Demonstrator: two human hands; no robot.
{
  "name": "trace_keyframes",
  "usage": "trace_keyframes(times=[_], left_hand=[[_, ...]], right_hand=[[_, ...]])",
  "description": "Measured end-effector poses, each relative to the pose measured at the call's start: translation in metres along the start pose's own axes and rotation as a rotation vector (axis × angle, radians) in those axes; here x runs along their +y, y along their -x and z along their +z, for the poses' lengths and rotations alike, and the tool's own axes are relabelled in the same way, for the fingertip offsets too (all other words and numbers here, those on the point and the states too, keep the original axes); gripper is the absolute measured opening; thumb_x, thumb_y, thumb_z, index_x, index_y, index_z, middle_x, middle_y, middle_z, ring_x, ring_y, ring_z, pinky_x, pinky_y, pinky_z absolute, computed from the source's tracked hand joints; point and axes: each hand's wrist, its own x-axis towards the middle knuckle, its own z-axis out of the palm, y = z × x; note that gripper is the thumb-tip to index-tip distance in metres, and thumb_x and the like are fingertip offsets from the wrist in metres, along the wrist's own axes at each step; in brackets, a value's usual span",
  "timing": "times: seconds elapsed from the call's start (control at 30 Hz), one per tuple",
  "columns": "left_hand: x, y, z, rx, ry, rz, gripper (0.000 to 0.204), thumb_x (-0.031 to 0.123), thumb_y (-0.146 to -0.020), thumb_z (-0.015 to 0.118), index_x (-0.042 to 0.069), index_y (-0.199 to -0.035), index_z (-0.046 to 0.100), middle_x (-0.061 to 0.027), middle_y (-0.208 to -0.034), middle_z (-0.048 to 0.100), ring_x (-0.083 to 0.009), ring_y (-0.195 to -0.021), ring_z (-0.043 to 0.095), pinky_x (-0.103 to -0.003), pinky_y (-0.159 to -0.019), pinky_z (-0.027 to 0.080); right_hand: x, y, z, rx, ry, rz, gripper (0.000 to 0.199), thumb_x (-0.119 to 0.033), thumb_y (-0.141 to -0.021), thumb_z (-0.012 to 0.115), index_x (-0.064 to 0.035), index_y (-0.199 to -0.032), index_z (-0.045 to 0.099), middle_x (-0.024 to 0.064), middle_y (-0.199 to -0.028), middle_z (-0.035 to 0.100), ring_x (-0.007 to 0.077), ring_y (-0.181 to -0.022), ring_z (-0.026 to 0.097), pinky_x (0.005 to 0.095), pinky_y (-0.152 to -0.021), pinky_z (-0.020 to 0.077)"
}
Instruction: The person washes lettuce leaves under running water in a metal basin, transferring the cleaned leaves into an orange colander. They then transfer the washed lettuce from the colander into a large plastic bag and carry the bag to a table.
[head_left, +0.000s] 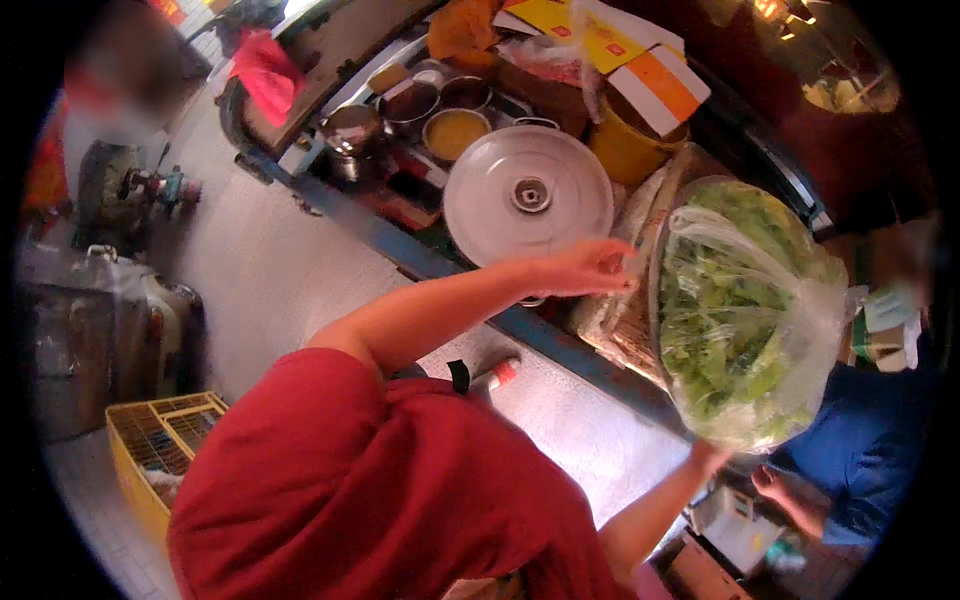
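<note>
A clear plastic bag (740, 310) full of leafy green vegetables (725, 290) bulges up at the right, its neck gathered towards the far right. It sits in or against a dark-rimmed round container, mostly hidden beneath it. My left hand (600, 266) is just left of the bag with its fingers curled; whether something thin is between them I cannot make out. At the bag's lower edge is my right hand (711, 457), its fingers hidden behind the bag. Below my left forearm and hand lies a big round metal pot lid (500, 190).
Several metal pots, one holding yellow liquid (456, 132), stand behind the lid on a blue-edged cart (400, 245). A yellow bucket (630, 150) with cardboard on top is beyond. A person in a blue sleeve (860, 440) is close at right. A yellow crate (140, 480) stands lower left.
</note>
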Motion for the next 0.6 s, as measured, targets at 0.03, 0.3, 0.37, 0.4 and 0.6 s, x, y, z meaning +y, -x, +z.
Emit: trace_keyframes(times=[0.03, 0.3, 0.37, 0.4, 0.6], left_hand=[[-0.018, 0.023, -0.003, -0.005, 0.003, 0.03, 0.049, 0.028, -0.093, 0.069, 0.005, -0.132, 0.051, -0.0008, -0.089, 0.06, -0.0102, -0.078, 0.055, -0.027, -0.07, 0.047], [-0.059, 0.244, -0.075, 0.25, -0.518, -0.139, 0.012, 0.019, -0.083, 0.074, 0.009, -0.089, 0.071, -0.0063, -0.079, 0.067, -0.0172, -0.072, 0.063, -0.032, -0.065, 0.05], [-0.082, 0.304, -0.103, 0.314, -0.641, -0.206, 0.013, 0.02, -0.082, 0.074, 0.01, -0.089, 0.071, -0.007, -0.078, 0.068, -0.0211, -0.072, 0.064, -0.035, -0.065, 0.05], [-0.093, 0.332, -0.117, 0.333, -0.688, -0.216, 0.014, 0.021, -0.082, 0.073, 0.01, -0.089, 0.071, -0.0071, -0.077, 0.068, -0.0226, -0.073, 0.065, -0.036, -0.065, 0.05], [-0.129, 0.497, -0.173, 0.57, -0.588, -0.396, 0.019, 0.027, -0.082, 0.075, 0.012, -0.093, 0.072, -0.0082, -0.078, 0.07, -0.0237, -0.066, 0.064, -0.037, -0.063, 0.05]], right_hand=[[0.002, 0.009, 0.0, -0.008, 0.101, -0.078, 0.032, -0.017, -0.094, 0.058, -0.0062, -0.123, 0.055, 0.0094, -0.108, 0.062, 0.0228, -0.099, 0.057, 0.0363, -0.086, 0.0465], [-0.093, 0.125, 0.004, -0.152, -0.631, 0.345, 0.011, -0.016, -0.093, 0.062, -0.0089, -0.091, 0.053, -0.0021, -0.073, 0.045, 0.0075, -0.062, 0.038, 0.0262, -0.058, 0.0321], [-0.141, 0.157, 0.021, -0.24, -0.571, 0.351, 0.012, -0.016, -0.093, 0.061, -0.0093, -0.087, 0.053, -0.0031, -0.069, 0.043, 0.0064, -0.058, 0.035, 0.0246, -0.055, 0.0304], [-0.154, 0.174, 0.033, -0.289, -0.506, 0.287, 0.013, -0.016, -0.093, 0.062, -0.0094, -0.086, 0.053, -0.0029, -0.068, 0.044, 0.0064, -0.059, 0.038, 0.0242, -0.053, 0.0324], [-0.235, 0.28, 0.125, -0.698, -0.222, 0.056, 0.013, -0.013, -0.091, 0.065, -0.0093, -0.083, 0.055, -0.0008, -0.069, 0.051, 0.0082, -0.059, 0.051, 0.0253, -0.047, 0.0446]])
